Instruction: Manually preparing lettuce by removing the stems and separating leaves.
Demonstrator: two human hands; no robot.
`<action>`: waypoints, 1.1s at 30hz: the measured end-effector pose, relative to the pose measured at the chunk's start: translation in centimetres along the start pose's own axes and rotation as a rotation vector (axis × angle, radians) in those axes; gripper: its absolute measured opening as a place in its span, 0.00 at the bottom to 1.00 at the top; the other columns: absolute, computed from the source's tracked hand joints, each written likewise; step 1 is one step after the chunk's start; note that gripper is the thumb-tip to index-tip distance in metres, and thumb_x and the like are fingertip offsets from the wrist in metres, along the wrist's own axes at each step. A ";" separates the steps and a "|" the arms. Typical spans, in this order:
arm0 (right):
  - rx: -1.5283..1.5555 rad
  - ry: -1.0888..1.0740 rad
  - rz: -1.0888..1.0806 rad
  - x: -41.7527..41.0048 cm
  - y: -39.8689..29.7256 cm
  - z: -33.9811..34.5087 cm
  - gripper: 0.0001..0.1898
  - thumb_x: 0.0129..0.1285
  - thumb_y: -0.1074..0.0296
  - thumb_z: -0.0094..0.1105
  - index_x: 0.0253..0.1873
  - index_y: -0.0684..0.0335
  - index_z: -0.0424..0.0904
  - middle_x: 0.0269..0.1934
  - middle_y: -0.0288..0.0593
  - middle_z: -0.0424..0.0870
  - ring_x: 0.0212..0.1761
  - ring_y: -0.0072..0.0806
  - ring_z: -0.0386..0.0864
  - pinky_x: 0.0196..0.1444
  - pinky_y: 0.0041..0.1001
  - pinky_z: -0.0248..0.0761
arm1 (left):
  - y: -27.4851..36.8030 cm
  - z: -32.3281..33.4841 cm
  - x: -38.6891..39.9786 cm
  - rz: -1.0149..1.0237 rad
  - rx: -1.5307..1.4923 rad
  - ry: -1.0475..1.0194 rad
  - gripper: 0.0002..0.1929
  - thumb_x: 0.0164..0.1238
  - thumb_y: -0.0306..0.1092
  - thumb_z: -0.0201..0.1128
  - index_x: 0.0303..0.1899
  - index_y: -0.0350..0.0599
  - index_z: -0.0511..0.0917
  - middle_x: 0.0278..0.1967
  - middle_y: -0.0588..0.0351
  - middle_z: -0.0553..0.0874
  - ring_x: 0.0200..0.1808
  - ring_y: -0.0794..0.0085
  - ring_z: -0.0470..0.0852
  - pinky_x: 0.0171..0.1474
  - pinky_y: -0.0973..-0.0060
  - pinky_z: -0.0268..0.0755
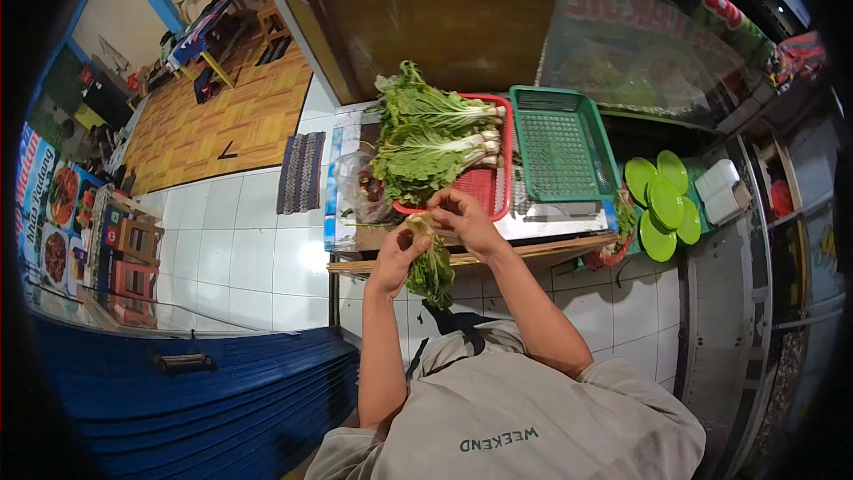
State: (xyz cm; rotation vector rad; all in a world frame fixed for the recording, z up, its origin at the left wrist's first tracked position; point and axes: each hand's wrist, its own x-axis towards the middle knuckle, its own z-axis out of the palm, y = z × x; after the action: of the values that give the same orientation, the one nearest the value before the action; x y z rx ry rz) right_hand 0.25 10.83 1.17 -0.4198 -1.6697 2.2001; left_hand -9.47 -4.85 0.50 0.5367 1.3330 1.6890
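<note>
My left hand (394, 255) grips a small bunch of leafy greens (433, 273) near its pale stem end, with the leaves hanging down over the near edge of the table. Close beside it, my right hand (464, 221) has its thumb and fingertips at the stem end; whether they pinch a part of it cannot be told. Beyond the hands, a red plastic basket (508, 180) holds a pile of leafy greens (433, 140), their white stems pointing right. To its right stands a green plastic basket (603, 147) with nothing in it.
A clear plastic bag (360, 187) with dark contents lies left of the red basket. Bright green plates (665, 203) and white containers (722, 193) sit to the right. More greens (625, 220) show at the table's right end. A blue slatted surface (200, 393) is at the lower left.
</note>
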 end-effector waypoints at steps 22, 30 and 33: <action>0.053 -0.084 0.080 -10.5 -8.0 -12.0 0.18 0.62 0.65 0.63 0.55 0.64 0.80 0.27 0.28 0.66 0.28 0.18 0.63 0.34 0.22 0.62 | -2.7 12.6 1.5 -0.142 0.352 -0.318 0.16 0.62 0.26 0.69 0.51 0.37 0.80 0.42 0.63 0.84 0.45 0.78 0.79 0.50 0.78 0.72; -0.698 -0.129 -0.199 -10.5 -10.0 -15.8 0.16 0.63 0.60 0.66 0.50 0.63 0.82 0.36 0.39 0.81 0.34 0.26 0.71 0.38 0.26 0.65 | -4.1 17.4 5.7 -0.083 0.215 -0.081 0.08 0.64 0.22 0.60 0.44 0.35 0.81 0.38 0.59 0.84 0.39 0.76 0.81 0.43 0.77 0.73; -0.707 -0.065 -0.164 -10.6 -10.6 -18.0 0.12 0.63 0.62 0.66 0.45 0.65 0.82 0.34 0.38 0.79 0.35 0.25 0.71 0.39 0.26 0.66 | -4.7 18.9 7.1 -0.120 0.096 -0.083 0.08 0.68 0.26 0.62 0.46 0.36 0.81 0.37 0.60 0.84 0.38 0.77 0.81 0.42 0.78 0.74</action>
State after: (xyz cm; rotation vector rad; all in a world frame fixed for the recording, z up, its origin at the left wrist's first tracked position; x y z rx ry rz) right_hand 18.53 24.23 6.93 -0.3617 -2.3951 1.4686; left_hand 3.36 11.49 1.04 0.5651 1.3644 1.4962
